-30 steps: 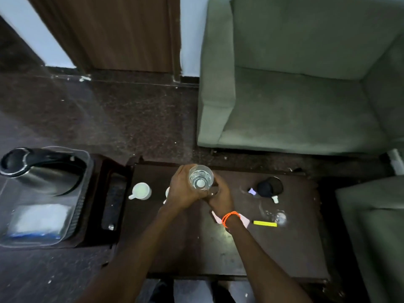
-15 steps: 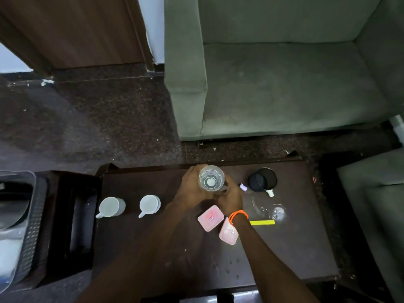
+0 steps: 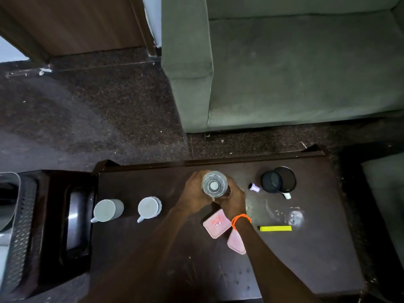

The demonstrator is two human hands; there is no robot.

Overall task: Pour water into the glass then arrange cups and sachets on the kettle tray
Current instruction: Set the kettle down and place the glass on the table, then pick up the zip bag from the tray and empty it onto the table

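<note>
Clear plastic, seen from straight above, marks the water bottle [image 3: 214, 184], which is held upright over the far middle of the dark wooden table [image 3: 306, 254], its white cap showing at the centre of the round outline. The bottle's left side is wrapped by the curled fingers of the left hand [image 3: 195, 188]. Its lower right side is met by the right hand [image 3: 233, 199], whose fingers are curled in under the bottle; exactly what they pinch there cannot be told. An orange band [image 3: 240, 220] is worn on the right wrist.

Just nearer than the hands, two pink sachets [image 3: 216, 223] lie flat on the table, one partly covered by the right forearm. A yellow stick sachet [image 3: 276, 228] lies to the right of them, and beside it an empty clear glass [image 3: 285, 213] lies on its side. Further back on the right stands a dark mug-like container [image 3: 278, 179], with a small lilac-tipped object [image 3: 254, 188] just to its left.

To the left of the hands, two white cups [image 3: 108, 210] lie tipped on their sides, well apart from the bottle. Beyond the table's left edge, a dark tray [image 3: 52, 226] is seen, and at the picture's left border a grey perforated bin or basket [image 3: 19, 232] is cut off. A green sofa [image 3: 284, 73] stands behind the table on the speckled dark floor [image 3: 87, 110].
</note>
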